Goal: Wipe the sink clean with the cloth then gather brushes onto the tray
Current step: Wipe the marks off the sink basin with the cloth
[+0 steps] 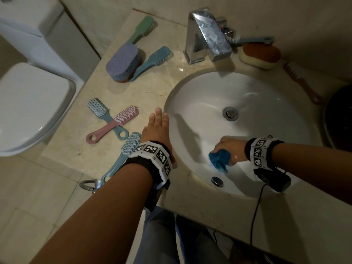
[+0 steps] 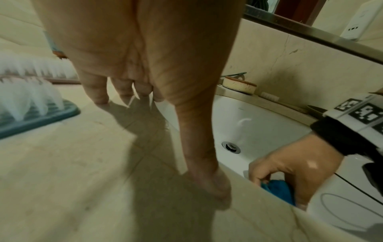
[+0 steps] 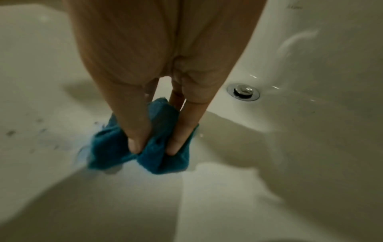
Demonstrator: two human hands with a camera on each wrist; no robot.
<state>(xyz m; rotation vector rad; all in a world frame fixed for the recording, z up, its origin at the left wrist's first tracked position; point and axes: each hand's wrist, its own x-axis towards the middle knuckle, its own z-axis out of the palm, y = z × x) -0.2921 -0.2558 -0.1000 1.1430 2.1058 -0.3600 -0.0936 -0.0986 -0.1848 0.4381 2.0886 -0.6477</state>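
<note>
Right wrist, blue cloth bunched under right hand grip, against sink

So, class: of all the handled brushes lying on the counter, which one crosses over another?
The pink plastic brush with white bristles: its handle lies across the blue-grey brush, forming an X left of the white sink. The others lie separately.

I see sink set in counter, tap behind it, sponge right of tap, brushes on counter left of sink, my left hand flat between them, right hand with cloth in sink, toilet far left.
</note>
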